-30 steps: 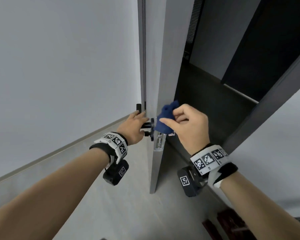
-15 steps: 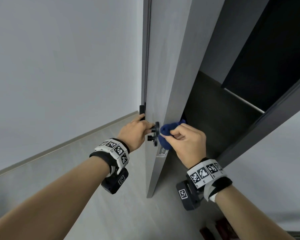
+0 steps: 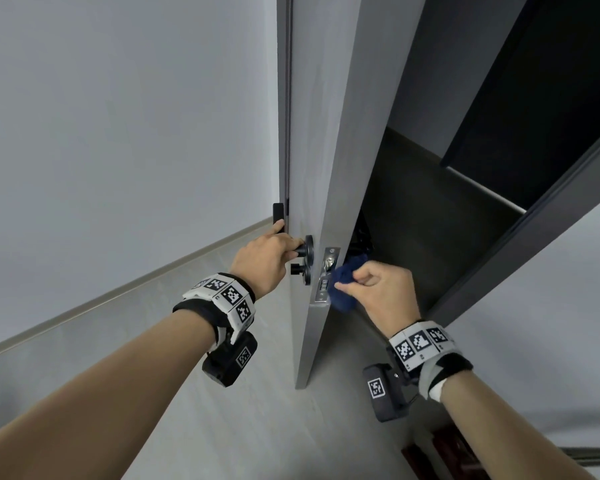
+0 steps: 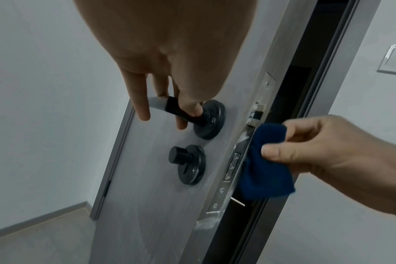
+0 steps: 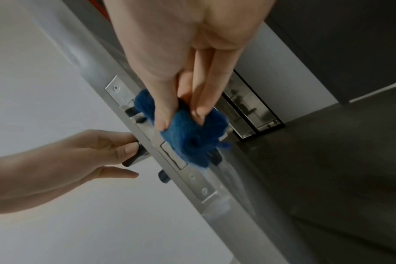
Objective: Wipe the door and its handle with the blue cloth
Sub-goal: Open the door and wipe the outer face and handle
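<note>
Handle (image 4: 181,111): on the door (image 3: 312,140) face, left of its edge
Knob (image 4: 178,155): below the handle
Cloth (image 4: 266,164): right of the door edge, beside the lock plate (image 3: 327,271)

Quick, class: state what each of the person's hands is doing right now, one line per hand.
Left hand: fingers curled round the black door handle, gripping it.
Right hand: pinching the bunched blue cloth against the door's edge.

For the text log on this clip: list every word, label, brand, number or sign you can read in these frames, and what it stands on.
No readable text in any view.
Left wristband: black-and-white square marker patterns, no letters or digits.
Right wristband: the same kind of markers, no text.
Lock plate on the door edge: arrow-like marks only, no words.
Handle and blue cloth: no markings seen.
</note>
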A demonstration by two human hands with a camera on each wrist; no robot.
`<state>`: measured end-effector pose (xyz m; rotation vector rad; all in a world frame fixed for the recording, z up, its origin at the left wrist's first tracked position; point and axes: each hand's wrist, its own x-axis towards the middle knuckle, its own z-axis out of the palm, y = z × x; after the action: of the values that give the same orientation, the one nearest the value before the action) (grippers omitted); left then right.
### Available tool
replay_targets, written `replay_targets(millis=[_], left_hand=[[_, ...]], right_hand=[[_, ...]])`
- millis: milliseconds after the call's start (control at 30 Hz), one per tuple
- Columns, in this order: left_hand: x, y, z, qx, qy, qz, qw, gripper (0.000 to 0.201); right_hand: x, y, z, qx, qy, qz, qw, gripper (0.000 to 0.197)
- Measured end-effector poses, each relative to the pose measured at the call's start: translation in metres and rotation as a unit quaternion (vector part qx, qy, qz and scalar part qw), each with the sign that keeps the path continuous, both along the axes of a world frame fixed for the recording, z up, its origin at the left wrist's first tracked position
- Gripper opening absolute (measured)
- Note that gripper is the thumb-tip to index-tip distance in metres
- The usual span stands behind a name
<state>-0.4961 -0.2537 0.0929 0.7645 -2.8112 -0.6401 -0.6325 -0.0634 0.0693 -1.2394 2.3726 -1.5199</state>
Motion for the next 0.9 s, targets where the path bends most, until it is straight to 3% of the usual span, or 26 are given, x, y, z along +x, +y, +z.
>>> replay_targets(millis=[200,300,433,533,633,700,800,900], left_hand=[[0.001,0.001,-0.006,0.006,0.014,0.007,1.0,0.034],[-0.001,0.001,-0.01,0.019,0.047,0.004,0.999,0.035],[-0.002,-0.001,-0.017,0.027,0.091,-0.011,0.995,0.034],[0.0,-0.001,-0.02,0.026,0.107,-0.023,0.994,0.032],[0.001,0.0,-0.021,0.032,0.121,-0.02,0.992,0.032],[0.002,0.001,-0.019,0.038,0.121,-0.016,0.992,0.032],[0.002,0.002,-0.018,0.039,0.124,-0.014,0.991,0.032],[0.001,0.003,-0.02,0.034,0.127,-0.018,0.991,0.032]], right_hand=[[0.012,0.004,0.06,-0.157,0.067,0.0,0.985,0.017],[0.023,-0.008,0.035,-0.113,0.063,0.046,0.99,0.015],[0.026,-0.012,-0.015,-0.112,0.084,0.025,0.99,0.021],[0.024,-0.017,-0.025,-0.096,0.111,0.028,0.989,0.017],[0.019,-0.015,-0.027,0.006,0.148,0.053,0.988,0.017],[0.017,-0.007,-0.023,0.055,0.128,0.077,0.987,0.023],[0.021,0.016,-0.01,0.03,0.091,0.064,0.993,0.017],[0.031,0.025,0.013,-0.067,0.068,0.032,0.995,0.019]])
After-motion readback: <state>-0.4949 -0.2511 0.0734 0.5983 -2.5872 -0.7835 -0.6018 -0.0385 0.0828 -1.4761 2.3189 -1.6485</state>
